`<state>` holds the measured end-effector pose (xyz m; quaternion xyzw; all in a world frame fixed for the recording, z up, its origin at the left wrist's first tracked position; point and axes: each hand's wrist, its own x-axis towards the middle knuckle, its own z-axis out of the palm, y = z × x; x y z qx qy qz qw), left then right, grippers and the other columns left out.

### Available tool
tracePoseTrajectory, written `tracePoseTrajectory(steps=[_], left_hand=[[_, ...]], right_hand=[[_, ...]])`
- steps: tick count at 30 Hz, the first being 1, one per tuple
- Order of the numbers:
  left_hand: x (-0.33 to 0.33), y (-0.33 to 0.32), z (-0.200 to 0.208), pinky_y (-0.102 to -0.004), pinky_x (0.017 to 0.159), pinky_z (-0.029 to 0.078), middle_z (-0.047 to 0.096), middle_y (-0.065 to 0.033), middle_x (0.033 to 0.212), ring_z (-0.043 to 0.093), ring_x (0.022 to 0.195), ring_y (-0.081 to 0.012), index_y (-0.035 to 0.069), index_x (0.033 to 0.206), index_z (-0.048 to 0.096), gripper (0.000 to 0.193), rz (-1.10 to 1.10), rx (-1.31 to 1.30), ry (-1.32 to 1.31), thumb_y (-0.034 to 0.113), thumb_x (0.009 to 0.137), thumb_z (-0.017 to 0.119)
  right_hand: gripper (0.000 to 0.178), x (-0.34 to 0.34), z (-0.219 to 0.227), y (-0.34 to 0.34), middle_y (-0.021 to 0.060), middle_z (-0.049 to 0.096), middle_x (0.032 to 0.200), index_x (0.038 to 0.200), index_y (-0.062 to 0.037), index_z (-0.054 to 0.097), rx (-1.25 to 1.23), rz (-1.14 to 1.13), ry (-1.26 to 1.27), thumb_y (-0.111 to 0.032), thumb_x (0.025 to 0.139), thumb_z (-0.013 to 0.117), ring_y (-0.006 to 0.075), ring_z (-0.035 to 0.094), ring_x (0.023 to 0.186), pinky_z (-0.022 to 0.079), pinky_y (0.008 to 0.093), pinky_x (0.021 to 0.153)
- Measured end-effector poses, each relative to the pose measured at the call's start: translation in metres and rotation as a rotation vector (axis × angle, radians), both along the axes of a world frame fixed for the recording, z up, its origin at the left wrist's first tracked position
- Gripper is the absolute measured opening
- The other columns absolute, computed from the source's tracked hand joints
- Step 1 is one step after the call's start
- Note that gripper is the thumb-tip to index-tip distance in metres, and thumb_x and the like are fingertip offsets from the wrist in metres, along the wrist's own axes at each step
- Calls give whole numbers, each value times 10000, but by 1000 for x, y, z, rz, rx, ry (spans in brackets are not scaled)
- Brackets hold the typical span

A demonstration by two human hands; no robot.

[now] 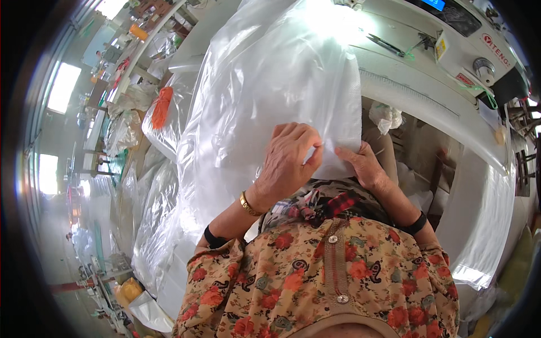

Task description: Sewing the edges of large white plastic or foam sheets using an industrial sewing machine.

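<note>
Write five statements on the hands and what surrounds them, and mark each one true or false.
1. A gold-coloured watch is worn on the wrist of the left hand. True.
2. The right hand is wrapped around an orange bundle. False: the right hand is at the edge of the white sheet.
3. The orange bundle is to the left of the white sheet. True.
4. The person wears a plain blue top. False: the top is patterned with flowers.
5. A slim dark tool lies on the white work surface, beyond the hands. True.
</note>
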<state>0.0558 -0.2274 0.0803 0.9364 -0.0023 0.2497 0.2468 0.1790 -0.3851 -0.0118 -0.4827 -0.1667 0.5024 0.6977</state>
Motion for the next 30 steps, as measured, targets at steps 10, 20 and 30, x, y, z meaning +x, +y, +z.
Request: tracePoseTrajectory(steps=[10, 20, 30], left_hand=[[-3, -5, -20, -314, 611, 478, 598, -88, 722, 598, 636, -200, 18, 960, 574, 161, -45, -749, 343, 139, 893, 656], [-4, -16, -13, -377, 677, 464, 614, -101, 786, 599, 688, -285, 42, 903, 584, 117, -69, -174, 158, 52, 812, 656], [-6, -17, -8, -380, 638, 467, 615, -107, 806, 613, 728, -308, 22, 884, 603, 71, -57, 36, 160, 78, 848, 627]], right_hand=[[271, -11, 18, -5, 22, 656, 951, 1133, 41, 579, -41, -134, -256, -186, 985, 566, 56, 585, 806, 498, 236, 710], [220, -20, 12, -5, -1, 665, 904, 1077, 32, 625, 32, 10, -266, -144, 991, 525, 26, 557, 825, 485, 231, 721], [212, -30, 24, -8, 158, 667, 721, 867, -4, 606, -69, 211, -841, -201, 941, 576, 280, 674, 586, 523, 380, 557]])
